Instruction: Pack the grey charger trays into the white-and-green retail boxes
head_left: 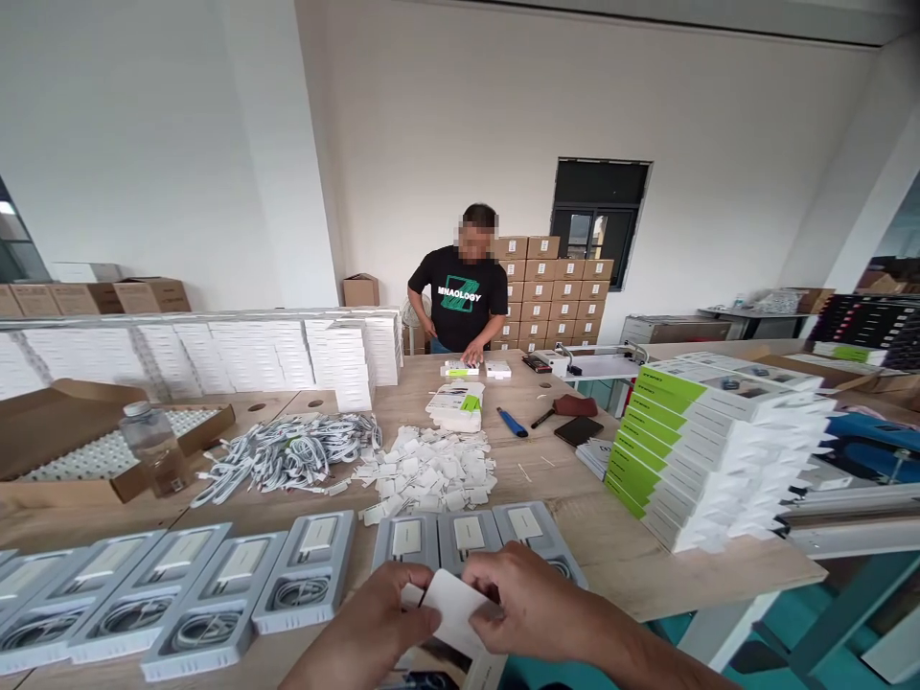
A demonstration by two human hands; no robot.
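Note:
Between my two hands, at the lower middle of the view, is a small white card [454, 606] with rounded corners. My left hand [384, 613] pinches its left side between thumb and finger. On its right side the fingers of my right hand [528, 599] are closed as well. Just beyond the hands lie grey trays [429, 532], each with a white charger [407, 538] in it. More trays to the left hold a charger above a coiled white cable [300, 592]. Partly hidden below the card is a printed box [483, 669] near the table edge.
Behind the trays lie a heap of white paper pieces [431, 470] and a tangle of white cables [294, 446]. White-green boxes [668, 431] are stacked at right. A blue cutter [513, 423] lies mid-table. A plastic bottle [152, 450] stands left. Across the table, a person [464, 292] touches a box.

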